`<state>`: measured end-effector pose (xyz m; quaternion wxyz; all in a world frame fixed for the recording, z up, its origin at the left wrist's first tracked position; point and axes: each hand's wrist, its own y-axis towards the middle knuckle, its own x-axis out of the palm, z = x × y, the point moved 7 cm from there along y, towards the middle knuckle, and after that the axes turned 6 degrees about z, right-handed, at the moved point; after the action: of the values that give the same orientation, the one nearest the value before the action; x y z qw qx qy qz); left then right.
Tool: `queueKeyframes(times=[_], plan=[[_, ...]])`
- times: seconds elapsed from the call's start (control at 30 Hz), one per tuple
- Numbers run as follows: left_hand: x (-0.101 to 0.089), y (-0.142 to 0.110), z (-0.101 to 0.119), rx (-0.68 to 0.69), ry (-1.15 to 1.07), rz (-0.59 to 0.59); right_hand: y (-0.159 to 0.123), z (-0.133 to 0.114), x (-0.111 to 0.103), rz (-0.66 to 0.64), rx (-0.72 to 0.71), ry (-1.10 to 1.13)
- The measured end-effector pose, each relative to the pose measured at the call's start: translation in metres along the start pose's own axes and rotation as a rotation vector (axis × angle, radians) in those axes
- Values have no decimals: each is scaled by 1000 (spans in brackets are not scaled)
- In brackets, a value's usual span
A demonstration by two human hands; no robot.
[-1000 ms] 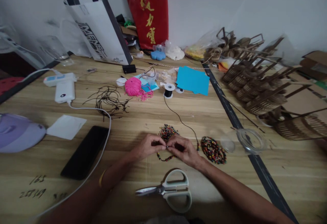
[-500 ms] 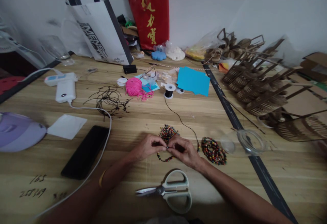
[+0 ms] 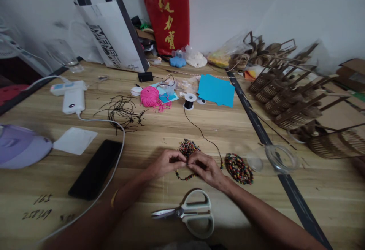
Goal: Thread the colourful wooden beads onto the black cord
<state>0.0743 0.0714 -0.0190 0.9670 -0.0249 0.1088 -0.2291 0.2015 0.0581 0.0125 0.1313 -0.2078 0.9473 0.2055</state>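
Observation:
My left hand point(image 3: 165, 163) and my right hand point(image 3: 205, 167) meet fingertip to fingertip low over the wooden table point(image 3: 176, 132), both pinched on a short bead strand point(image 3: 184, 176) that loops below them. A black cord point(image 3: 203, 135) runs from my right hand up to a small spool point(image 3: 188, 101). A pile of loose coloured beads point(image 3: 186, 146) lies just beyond my fingers. A coiled beaded string point(image 3: 238, 167) rests to the right of my right hand.
Scissors point(image 3: 190, 212) lie near the front edge. A black phone point(image 3: 96, 168), white cable, power bank point(image 3: 73, 101) and purple cap point(image 3: 19, 146) sit left. Pink yarn point(image 3: 149, 96), blue paper point(image 3: 216, 89), bags and wooden baskets point(image 3: 288, 94) lie farther back; a clear jar lid point(image 3: 279, 157) lies right.

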Motion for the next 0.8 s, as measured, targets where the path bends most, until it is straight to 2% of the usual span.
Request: queueKeyframes(times=[0.4,0.6,0.8], plan=[[-4,-1,4,0,24,33,0,-2,-4,28,5,-10],[1,-1,-1,-11,-69,-18,0,-3,-4,29,-1,-9],[2,0,-3,11,-27,-30,0,-4,-3,16,0,-23]])
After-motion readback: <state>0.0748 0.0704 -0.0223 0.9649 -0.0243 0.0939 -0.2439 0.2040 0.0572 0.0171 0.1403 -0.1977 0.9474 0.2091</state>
